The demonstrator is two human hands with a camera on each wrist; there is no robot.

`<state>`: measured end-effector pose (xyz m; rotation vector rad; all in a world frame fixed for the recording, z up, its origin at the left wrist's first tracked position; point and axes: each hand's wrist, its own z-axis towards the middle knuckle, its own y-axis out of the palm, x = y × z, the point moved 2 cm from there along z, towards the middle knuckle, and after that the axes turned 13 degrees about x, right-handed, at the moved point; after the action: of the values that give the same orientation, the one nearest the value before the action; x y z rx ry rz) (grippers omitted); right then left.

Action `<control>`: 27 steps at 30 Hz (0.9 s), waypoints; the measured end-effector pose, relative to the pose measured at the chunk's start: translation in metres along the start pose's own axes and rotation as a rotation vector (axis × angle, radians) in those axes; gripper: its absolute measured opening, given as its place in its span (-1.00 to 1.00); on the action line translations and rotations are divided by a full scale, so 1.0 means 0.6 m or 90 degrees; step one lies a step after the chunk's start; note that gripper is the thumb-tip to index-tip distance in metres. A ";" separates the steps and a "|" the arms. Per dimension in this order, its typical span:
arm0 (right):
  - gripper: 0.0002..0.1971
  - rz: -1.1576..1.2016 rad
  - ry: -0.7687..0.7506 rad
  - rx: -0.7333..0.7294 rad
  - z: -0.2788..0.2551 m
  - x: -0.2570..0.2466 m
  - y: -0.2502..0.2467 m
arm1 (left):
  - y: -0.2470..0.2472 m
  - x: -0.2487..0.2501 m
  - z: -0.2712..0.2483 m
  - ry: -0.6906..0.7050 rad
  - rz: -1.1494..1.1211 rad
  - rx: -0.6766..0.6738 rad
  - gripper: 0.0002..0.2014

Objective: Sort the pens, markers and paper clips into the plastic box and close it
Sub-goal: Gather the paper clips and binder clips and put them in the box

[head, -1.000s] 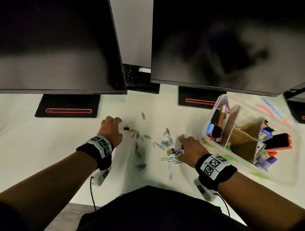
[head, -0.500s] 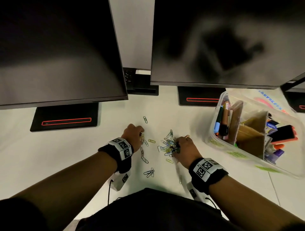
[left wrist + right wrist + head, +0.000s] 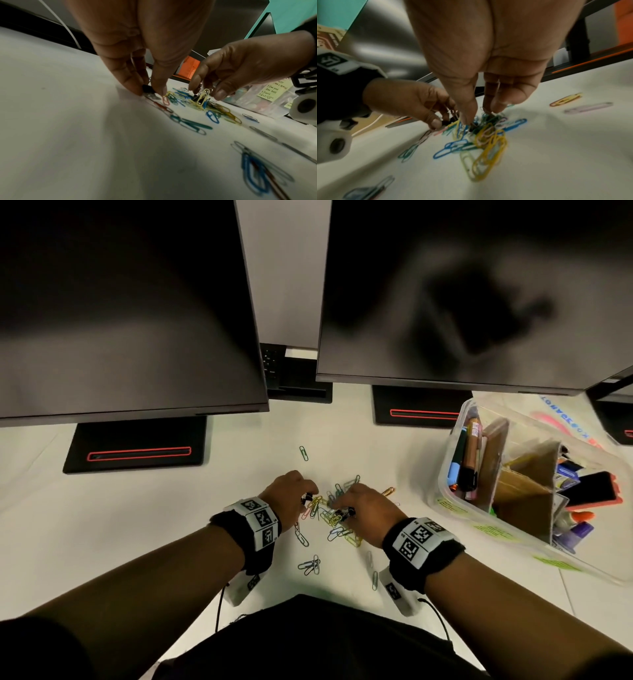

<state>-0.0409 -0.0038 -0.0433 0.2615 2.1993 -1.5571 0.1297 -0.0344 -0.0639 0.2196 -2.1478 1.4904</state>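
- Two big dark monitors (image 3: 123, 302) loom over the white desk (image 3: 102, 525), and down at the right sits the clear plastic box (image 3: 534, 546), lid off, cardboard dividers inside, pens and markers (image 3: 467, 453) upright in its near-left compartment.
- Both hands are down on the desk between the monitors and the person's body; the box is off to the right, near but apart.
- Left hand (image 3: 287, 498): thumb and fingertips pinched together on a small black binder clip (image 3: 147, 88) at the left fringe of the heap.
- Right hand (image 3: 366, 510): fingers curled down into the heap of paper clips (image 3: 486, 136), pressing at a black clip in the tangle; whether anything is clamped I cannot tell.
- Now the clips: thin wire loops in yellow, blue, green and pink, piled and interlocked at centre, with strays — an orange one (image 3: 387, 492), a green one (image 3: 303, 453), a loose bunch (image 3: 310, 565) nearer the body.
- Handling call: featherlight, stiff, slick on this smooth top. They'll likely snag and lift in clumps, so rake them tight, then scoop from the edges; single strays need a fingernail under the loop.
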 end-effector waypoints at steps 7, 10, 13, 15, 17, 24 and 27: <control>-0.71 0.024 0.032 0.026 0.007 0.002 -0.007 | 0.005 0.009 0.009 -0.012 0.031 -0.001 -0.72; -0.72 0.133 0.113 0.112 0.005 0.018 -0.031 | -0.003 0.008 0.013 -0.038 0.008 0.008 -0.72; -0.76 0.233 0.160 0.135 0.002 0.036 -0.045 | -0.015 0.012 0.015 -0.051 -0.015 0.027 -0.72; -0.80 0.238 0.172 0.144 -0.002 0.048 -0.051 | -0.020 0.020 0.015 -0.052 -0.023 0.029 -0.72; -0.71 0.246 0.189 0.135 -0.006 0.060 -0.051 | -0.022 0.031 0.013 -0.045 -0.033 0.028 -0.73; -0.59 0.344 0.310 0.096 -0.028 0.106 -0.046 | -0.009 0.084 0.004 0.001 -0.078 0.009 -0.67; -0.50 0.299 0.351 0.085 -0.042 0.119 -0.048 | 0.003 0.105 0.003 0.000 -0.083 0.000 -0.69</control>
<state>-0.1217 0.0031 -0.0439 1.2793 2.1741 -1.4727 0.0741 -0.0259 -0.0348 0.3527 -2.0919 1.4171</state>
